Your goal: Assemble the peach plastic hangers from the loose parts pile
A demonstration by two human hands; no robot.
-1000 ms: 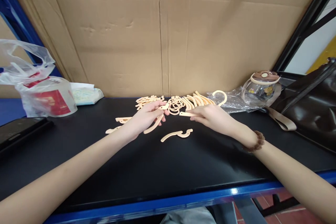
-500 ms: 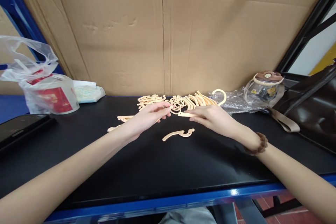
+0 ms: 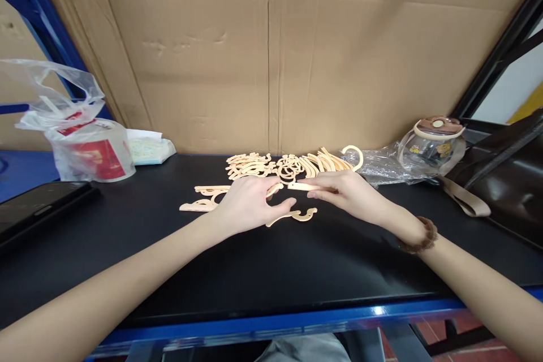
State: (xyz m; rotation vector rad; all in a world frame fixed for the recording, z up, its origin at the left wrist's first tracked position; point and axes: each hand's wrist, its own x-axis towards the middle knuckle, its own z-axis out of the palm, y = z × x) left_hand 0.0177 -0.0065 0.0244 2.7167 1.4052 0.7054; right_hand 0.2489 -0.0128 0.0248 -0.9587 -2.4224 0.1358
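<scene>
Holding one cream piece (image 3: 302, 186) each, left hand (image 3: 248, 205), right hand (image 3: 351, 193)

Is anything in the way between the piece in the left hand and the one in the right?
Nothing visible: only a small gap shows between the piece in the left hand and the slat in the right hand. The pile lies beyond them, and a loose piece lies nearer the person.
</scene>
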